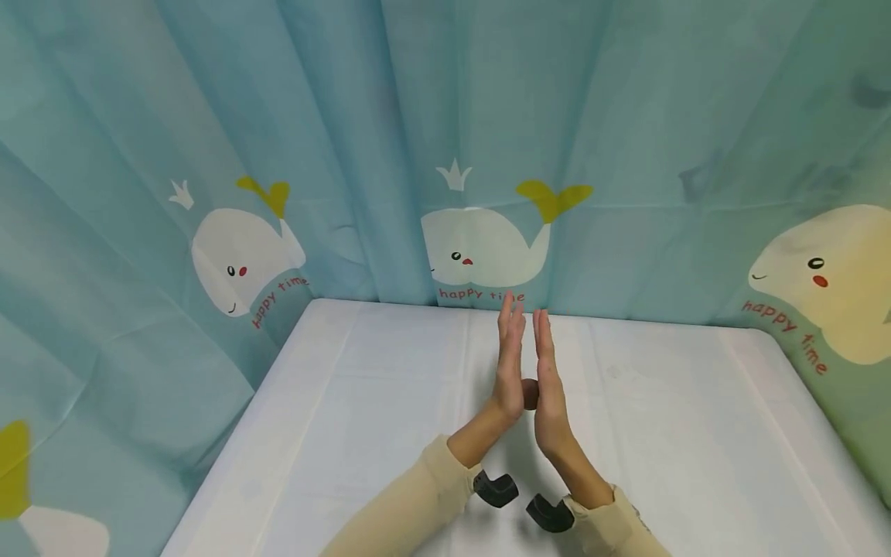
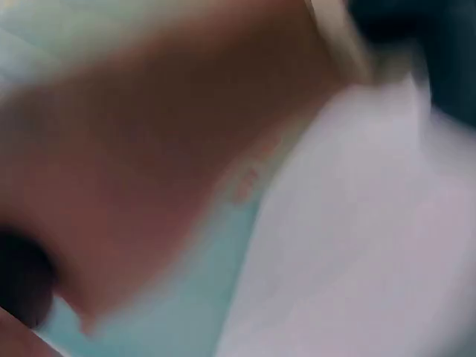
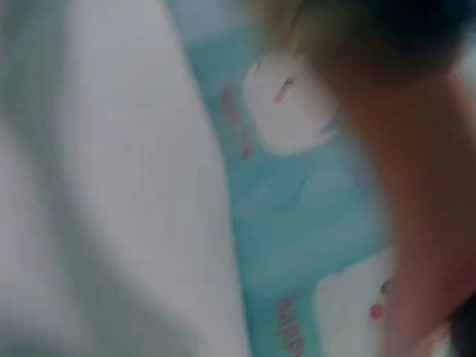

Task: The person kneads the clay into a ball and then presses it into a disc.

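Observation:
A small dark brown round object, ball-like (image 1: 530, 394), sits between the two palms in the head view. My left hand (image 1: 510, 375) is held upright with straight fingers, its palm against one side of the ball. Facing it, my right hand (image 1: 551, 398) also keeps its fingers straight and touches the other side. The fingertips of the two hands stay a little apart. In the left wrist view the ball (image 2: 24, 279) shows as a dark shape beside the blurred left palm. Only a dark edge of it appears at the border of the right wrist view.
A white table (image 1: 376, 387) lies below the hands. Behind and around it hangs a blue-green curtain (image 1: 480, 93) printed with white whales. Black curved camera mounts (image 1: 496, 490) stick out at both sleeve cuffs, close to each other.

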`<state>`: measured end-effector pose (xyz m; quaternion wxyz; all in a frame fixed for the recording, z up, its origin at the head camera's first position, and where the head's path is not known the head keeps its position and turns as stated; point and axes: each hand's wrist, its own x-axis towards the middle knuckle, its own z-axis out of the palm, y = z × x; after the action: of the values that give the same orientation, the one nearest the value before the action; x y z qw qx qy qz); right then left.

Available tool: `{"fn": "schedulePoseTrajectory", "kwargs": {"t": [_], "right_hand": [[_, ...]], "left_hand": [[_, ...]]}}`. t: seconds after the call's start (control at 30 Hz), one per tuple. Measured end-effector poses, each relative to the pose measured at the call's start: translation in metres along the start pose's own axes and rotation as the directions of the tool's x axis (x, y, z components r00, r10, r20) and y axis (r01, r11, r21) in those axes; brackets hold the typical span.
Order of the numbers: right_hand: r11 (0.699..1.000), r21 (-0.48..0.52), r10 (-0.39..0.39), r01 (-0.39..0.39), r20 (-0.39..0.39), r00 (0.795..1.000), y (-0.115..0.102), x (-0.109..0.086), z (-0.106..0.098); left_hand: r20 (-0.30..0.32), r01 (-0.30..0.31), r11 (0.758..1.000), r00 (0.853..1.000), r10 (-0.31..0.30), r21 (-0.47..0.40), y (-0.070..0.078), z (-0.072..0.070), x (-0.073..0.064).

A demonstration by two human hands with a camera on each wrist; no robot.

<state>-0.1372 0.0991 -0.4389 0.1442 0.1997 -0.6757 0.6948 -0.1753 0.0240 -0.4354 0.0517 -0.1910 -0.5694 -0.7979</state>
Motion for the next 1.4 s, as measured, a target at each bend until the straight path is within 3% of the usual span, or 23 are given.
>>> {"fn": "schedulePoseTrajectory", "kwargs": {"t": [0.1, 0.2, 0.33, 0.4, 0.5, 0.63, 0.73, 0.9, 1.07, 1.2, 1.3, 1.4], "right_hand": [[0.997, 0.071, 0.009, -0.012, 0.032, 0.999, -0.013, -0.001, 0.003], [0.998, 0.06, -0.004, 0.003, 0.014, 1.0, -0.015, 0.006, 0.0], [1.0, -0.004, -0.006, 0.006, -0.041, 0.999, 0.003, 0.019, -0.01], [1.0, 0.014, 0.004, -0.003, -0.043, 0.999, 0.015, 0.02, -0.015], [0.995, 0.093, 0.02, -0.019, -0.009, 1.0, 0.026, 0.013, -0.015], [0.968, 0.252, -0.017, 0.007, 0.038, 0.999, 0.015, 0.002, -0.006], [0.952, 0.301, -0.076, 0.054, 0.062, 0.995, 0.0, 0.001, -0.005], [0.957, 0.289, -0.045, 0.031, 0.043, 0.998, -0.005, 0.016, -0.018], [0.95, 0.305, 0.055, -0.061, 0.026, 0.998, 0.012, 0.023, -0.026], [0.948, 0.296, 0.096, -0.112, 0.069, 0.993, 0.016, 0.01, -0.019], [0.959, 0.268, 0.066, -0.088, 0.089, 0.994, 0.007, 0.001, -0.012], [0.967, 0.253, 0.025, -0.042, 0.069, 0.997, -0.006, 0.004, -0.012]], "left_hand": [[-0.017, -0.05, 0.992, 0.998, 0.052, 0.116, -0.011, -0.005, 0.001], [0.035, -0.078, 0.982, 0.997, 0.073, 0.173, -0.015, -0.005, -0.005], [0.09, -0.051, 0.99, 0.995, 0.039, 0.135, -0.008, 0.005, -0.015], [0.078, -0.028, 0.996, 0.997, 0.022, 0.081, -0.001, 0.009, -0.016], [0.043, -0.056, 0.998, 0.998, 0.055, 0.033, 0.007, 0.01, -0.01], [0.008, -0.041, 0.999, 0.999, 0.041, 0.014, 0.004, 0.005, 0.001], [0.015, 0.012, 1.0, 1.0, -0.012, 0.003, -0.003, 0.002, 0.002], [0.116, 0.048, 0.999, 0.992, -0.05, 0.023, -0.003, 0.008, -0.008], [0.205, 0.017, 1.0, 0.979, -0.016, -0.005, 0.009, 0.013, -0.01], [0.206, -0.04, 0.999, 0.978, 0.034, 0.025, 0.009, 0.007, -0.001], [0.176, -0.06, 0.996, 0.983, 0.046, 0.07, 0.001, 0.001, 0.004], [0.179, -0.032, 0.994, 0.984, 0.013, 0.104, -0.005, 0.0, 0.003]]}}
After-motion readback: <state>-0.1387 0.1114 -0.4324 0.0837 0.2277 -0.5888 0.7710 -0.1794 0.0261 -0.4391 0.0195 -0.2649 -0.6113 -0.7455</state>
